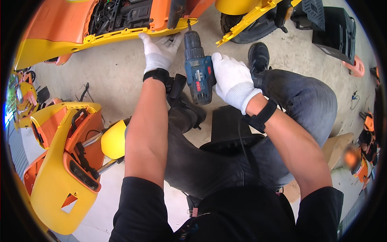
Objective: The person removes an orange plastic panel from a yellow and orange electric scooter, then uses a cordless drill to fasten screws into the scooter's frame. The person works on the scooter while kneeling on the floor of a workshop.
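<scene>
My right hand (234,77), in a white knit glove, is closed around a blue and black cordless drill (196,68). The drill's bit (189,25) points away from me and meets the end of a yellow trim panel (121,38) on an orange and yellow scooter body (60,22). My left hand (161,51), gloved alike, is at the panel's lower edge just left of the bit. Its fingers are stretched and spread, with the thumb touching the edge. Where the bit's tip sits exactly is too small to tell.
Wiring and black parts (121,18) fill the opening in the scooter body. A wheel (258,30) stands at the far right, near my shoe (259,56). Yellow and orange scooter bodywork (56,177) with a fork lies at my left. A black box (336,34) is at the far right.
</scene>
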Tool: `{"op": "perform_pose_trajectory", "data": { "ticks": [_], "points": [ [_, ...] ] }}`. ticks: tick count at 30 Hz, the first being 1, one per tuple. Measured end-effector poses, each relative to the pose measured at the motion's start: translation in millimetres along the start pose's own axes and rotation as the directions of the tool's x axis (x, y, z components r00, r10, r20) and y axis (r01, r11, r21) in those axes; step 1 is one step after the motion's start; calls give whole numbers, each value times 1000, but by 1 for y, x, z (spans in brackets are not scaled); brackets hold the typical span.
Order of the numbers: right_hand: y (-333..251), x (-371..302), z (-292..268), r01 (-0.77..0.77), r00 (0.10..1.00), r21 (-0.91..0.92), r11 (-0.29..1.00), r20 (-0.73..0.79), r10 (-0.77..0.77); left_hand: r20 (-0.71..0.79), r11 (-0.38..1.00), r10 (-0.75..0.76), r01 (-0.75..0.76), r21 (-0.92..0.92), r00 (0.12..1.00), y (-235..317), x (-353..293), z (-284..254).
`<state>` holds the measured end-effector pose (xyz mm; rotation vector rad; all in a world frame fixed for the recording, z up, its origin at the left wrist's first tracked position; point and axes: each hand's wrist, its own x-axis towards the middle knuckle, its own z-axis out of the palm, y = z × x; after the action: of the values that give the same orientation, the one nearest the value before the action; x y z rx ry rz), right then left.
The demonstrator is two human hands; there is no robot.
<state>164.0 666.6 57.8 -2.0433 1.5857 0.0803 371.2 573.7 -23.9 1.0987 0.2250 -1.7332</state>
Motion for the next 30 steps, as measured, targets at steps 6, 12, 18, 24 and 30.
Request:
{"op": "perform_pose_trajectory", "data": {
  "ticks": [6, 12, 18, 24, 30],
  "points": [
    [-5, 4, -5, -29, 997, 46, 998, 70, 26, 142, 994, 34, -48, 95, 989, 2, 22, -4],
    [-4, 6, -7, -45, 996, 24, 999, 72, 43, 103, 987, 121, -131, 97, 987, 1, 29, 18],
    [-6, 8, -5, -75, 995, 78, 994, 70, 70, 9, 966, 138, -137, 220, 990, 2, 20, 32],
    [-10, 5, -6, -72, 996, 71, 995, 52, 69, 71, 974, 132, -143, 179, 989, 1, 31, 23],
    [-4, 5, 0, -74, 997, -28, 997, -20, 74, 159, 958, 148, -181, 221, 976, 2, 33, 17]
  ]
}}
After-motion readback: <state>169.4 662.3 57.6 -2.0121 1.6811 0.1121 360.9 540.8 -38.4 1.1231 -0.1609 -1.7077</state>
